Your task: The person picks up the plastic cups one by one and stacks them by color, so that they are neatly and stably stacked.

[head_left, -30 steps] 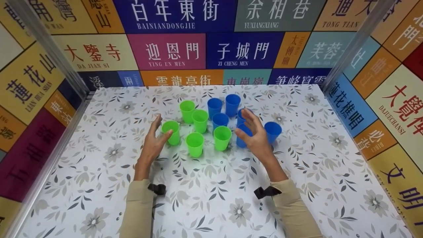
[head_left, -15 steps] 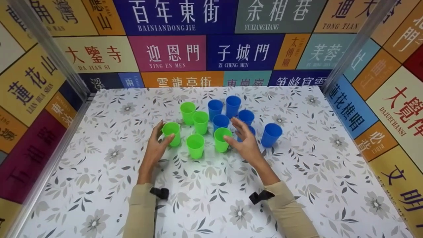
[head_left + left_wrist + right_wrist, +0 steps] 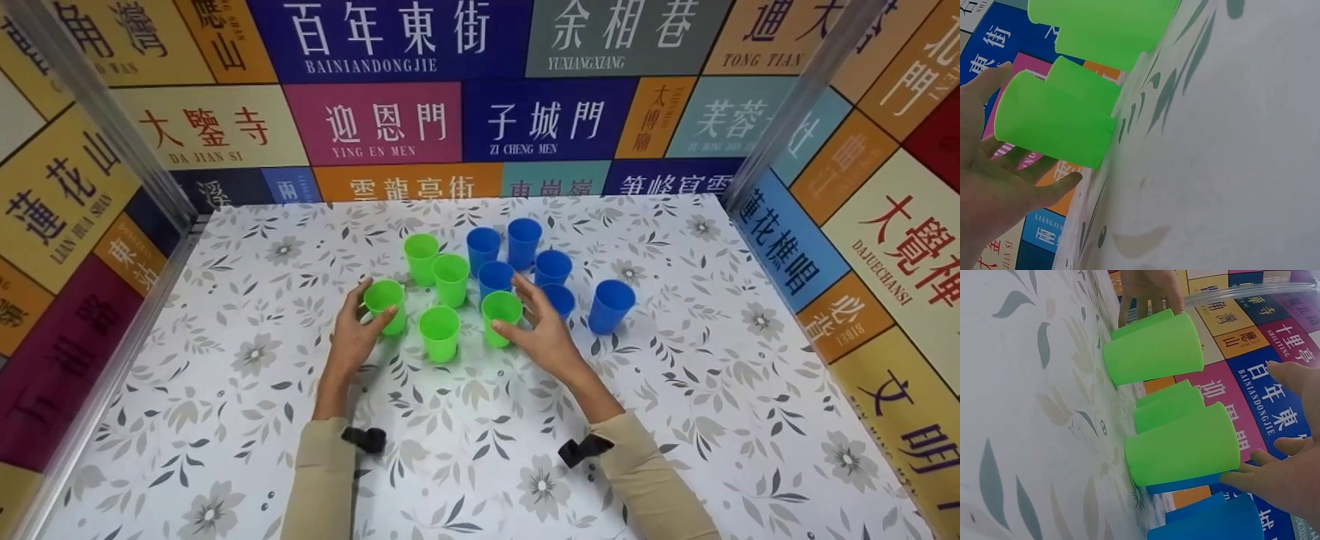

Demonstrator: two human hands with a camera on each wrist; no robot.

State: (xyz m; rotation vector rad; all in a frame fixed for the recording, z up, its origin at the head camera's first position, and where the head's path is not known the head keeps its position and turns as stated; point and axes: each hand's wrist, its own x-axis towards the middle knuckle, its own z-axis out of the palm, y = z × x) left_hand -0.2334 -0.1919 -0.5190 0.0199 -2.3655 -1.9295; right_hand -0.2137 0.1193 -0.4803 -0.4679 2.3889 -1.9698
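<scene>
lime-grn cups point(image 3: 439, 341), prob. plastic

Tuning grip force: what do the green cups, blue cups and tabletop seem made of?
Green cups: likely plastic, satin; thin rims, smooth even colour.
Blue cups: probably the same plastic; similar shape and finish.
Tabletop: apparently printed sheet, low sheen; flat floral pattern. Paper or vinyl, can't tell.

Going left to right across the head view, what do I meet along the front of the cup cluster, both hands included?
Left hand → leftmost green cup → nearest green cup → rightmost green cup → right hand → rightmost blue cup
</scene>
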